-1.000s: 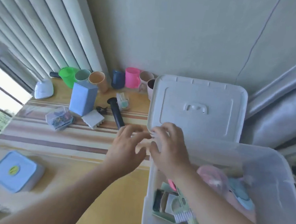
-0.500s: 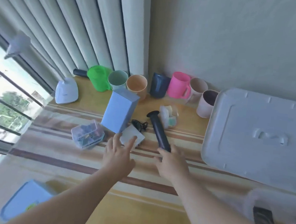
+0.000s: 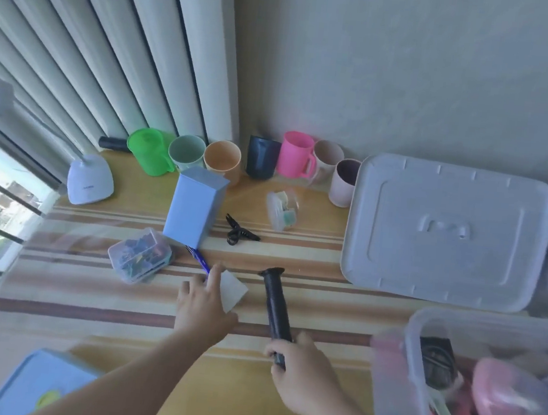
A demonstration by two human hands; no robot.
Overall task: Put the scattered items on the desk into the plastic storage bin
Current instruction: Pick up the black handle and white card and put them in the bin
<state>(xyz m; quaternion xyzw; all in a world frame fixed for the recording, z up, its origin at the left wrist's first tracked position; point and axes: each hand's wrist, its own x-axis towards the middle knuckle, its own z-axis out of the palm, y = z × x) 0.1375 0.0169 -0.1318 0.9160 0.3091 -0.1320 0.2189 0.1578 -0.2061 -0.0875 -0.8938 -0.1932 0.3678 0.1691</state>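
The clear plastic storage bin stands at the right front of the desk with several items inside. Its grey lid lies flat behind it. My right hand is closed around the near end of a black cylindrical tool, which points away from me. My left hand grips a small white block at its left edge. Still on the desk are a blue pen, a tall blue box, a clear box of clips, a black clip and a small clear container.
A row of coloured cups lines the wall at the back. A white lamp base stands at the left near the window. A blue square box lies at the front left corner. Vertical blinds hang behind the desk.
My right hand has closed on the black tool and pulled it toward me. My left hand has drawn the white block nearer, uncovering the blue pen. The bin has come into view at the right.
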